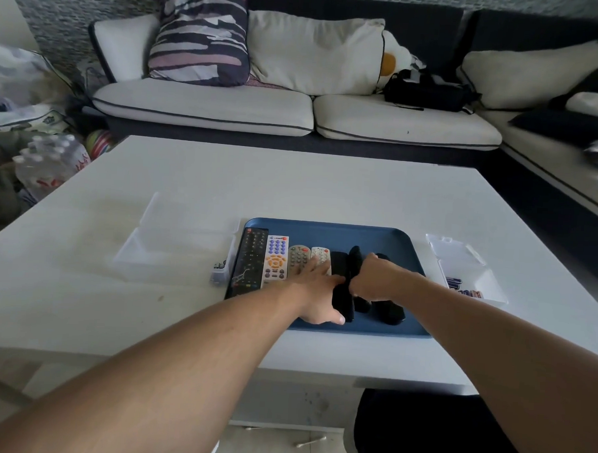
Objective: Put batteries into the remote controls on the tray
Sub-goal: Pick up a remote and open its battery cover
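Observation:
A blue tray lies on the white table with several remote controls in a row. From the left: a long black remote, a white remote with orange and blue buttons, two grey ones, then black remotes. My left hand lies flat with straight fingers over the grey and black remotes, thumb at the tray's near edge. My right hand is curled round a black remote that stands tilted up off the tray. Batteries lie in a clear box to the right.
An open clear plastic box sits left of the tray, with a small clear case at its near corner. A second clear box is on the right. A sofa with cushions stands behind the table. Bags and bottles crowd the floor at left.

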